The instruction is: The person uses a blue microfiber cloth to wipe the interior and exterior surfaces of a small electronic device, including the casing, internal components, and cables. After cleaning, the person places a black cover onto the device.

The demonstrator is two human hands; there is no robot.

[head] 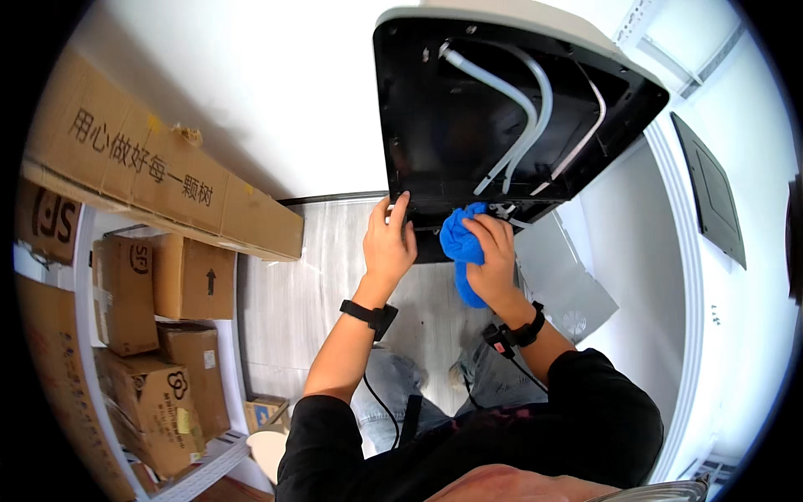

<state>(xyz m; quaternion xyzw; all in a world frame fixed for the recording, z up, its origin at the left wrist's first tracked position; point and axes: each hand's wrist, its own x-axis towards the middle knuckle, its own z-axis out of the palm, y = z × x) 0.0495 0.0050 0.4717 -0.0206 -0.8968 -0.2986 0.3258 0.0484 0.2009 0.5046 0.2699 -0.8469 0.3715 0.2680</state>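
A large appliance with a black panel (452,132) stands before me, its light-coloured casing edge curving round the top. Two translucent hoses (524,103) and a thinner pale tube (593,125) hang across the panel. My left hand (390,241) rests its fingers on the panel's lower left edge and grips nothing that I can see. In my right hand (492,257) is a bunched blue cloth (463,235), held at the lower part of the appliance beside some small white fittings (504,211). The cloth hides part of the black surface behind it.
At the left, a metal shelf (191,483) holds several cardboard boxes (188,276), with a long carton (157,157) above them. A grey metal panel (564,276) lies at the right of the appliance. A dark flat panel (709,188) is against the right wall. Cables hang from both wrist straps.
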